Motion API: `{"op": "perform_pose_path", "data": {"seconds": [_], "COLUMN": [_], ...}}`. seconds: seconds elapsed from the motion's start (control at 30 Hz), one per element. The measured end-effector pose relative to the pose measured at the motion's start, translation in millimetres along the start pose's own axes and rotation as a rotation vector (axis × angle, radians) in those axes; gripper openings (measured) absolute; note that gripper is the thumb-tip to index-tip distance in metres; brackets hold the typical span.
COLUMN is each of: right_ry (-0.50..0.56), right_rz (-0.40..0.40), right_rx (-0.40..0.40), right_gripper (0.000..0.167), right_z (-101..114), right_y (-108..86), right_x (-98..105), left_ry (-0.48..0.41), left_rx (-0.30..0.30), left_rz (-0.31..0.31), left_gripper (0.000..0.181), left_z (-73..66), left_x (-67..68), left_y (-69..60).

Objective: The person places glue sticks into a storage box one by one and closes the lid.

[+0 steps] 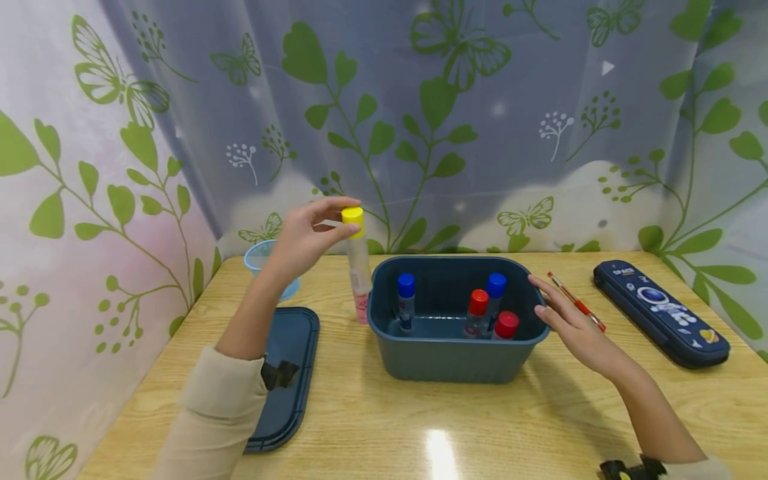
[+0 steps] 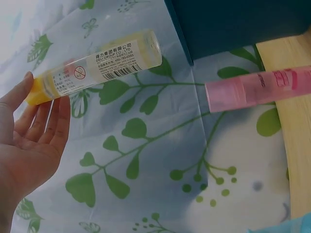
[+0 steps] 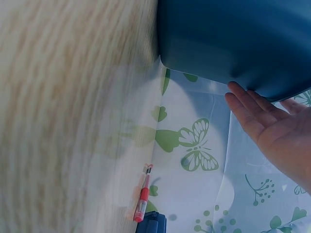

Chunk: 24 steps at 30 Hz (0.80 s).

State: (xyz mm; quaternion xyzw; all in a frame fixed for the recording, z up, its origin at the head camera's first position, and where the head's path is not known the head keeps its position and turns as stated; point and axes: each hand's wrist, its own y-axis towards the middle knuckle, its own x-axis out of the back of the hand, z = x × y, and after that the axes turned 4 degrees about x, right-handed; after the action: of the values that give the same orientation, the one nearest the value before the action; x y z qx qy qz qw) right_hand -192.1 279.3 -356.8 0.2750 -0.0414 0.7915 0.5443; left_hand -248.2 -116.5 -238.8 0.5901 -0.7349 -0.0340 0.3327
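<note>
Behind everything hangs a curtain (image 1: 384, 120) patterned with green leaves and butterflies, and below it is my light wooden table (image 1: 372, 427). On the table sits a dark teal bin (image 1: 444, 360). A dark lid (image 1: 291, 413) lies to its left, partly under my left forearm, and a navy pencil case (image 1: 660, 313) with a space print lies to its right. My right hand (image 1: 576, 333) is at the bin's right end, fingers nearly straight and slightly apart, their tips touching the outer wall near the rim. My left hand (image 1: 309, 237) pinches the yellow cap of a clear tube (image 1: 358, 257) between thumb and fingers, holding it nearly upright above the table, just left of the bin; the tube has a white label with black print and a barcode. A light blue cup (image 1: 259, 257) is partly hidden behind that forearm. Below the tube, a pink tube (image 1: 362, 313) stands beside the bin. Inside the bin are a blue-capped bottle (image 1: 407, 303) at the left and, grouped at the right, another blue-capped one (image 1: 496, 287) and two red-capped ones (image 1: 478, 303). A slim red pen (image 1: 577, 301) lies between bin and case.
</note>
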Motion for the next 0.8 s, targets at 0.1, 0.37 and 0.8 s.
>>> {"op": "perform_pose_path", "data": {"seconds": [0.1,0.37,0.8], "right_ry": [0.002,0.003,0.013], "right_rz": [-0.001,0.000,0.000], "right_rx": [-0.003,0.003,-0.006], "right_gripper": [0.054,0.054,0.054], "right_z": [-0.7,-1.9,-2.5], "right_y": [-0.1,0.8,-0.8], "right_x": [-0.4,-0.4,0.6], "left_ry": [-0.009,-0.046,-0.100], "left_rx": [-0.001,-0.025,-0.028], "left_rz": [0.020,0.064,0.189], "left_gripper": [0.034,0.033,0.035], "left_z": [-2.4,-5.5,-4.6], "left_x": [-5.9,-23.2,-56.5], "left_y": [3.9,12.4,18.0]}}
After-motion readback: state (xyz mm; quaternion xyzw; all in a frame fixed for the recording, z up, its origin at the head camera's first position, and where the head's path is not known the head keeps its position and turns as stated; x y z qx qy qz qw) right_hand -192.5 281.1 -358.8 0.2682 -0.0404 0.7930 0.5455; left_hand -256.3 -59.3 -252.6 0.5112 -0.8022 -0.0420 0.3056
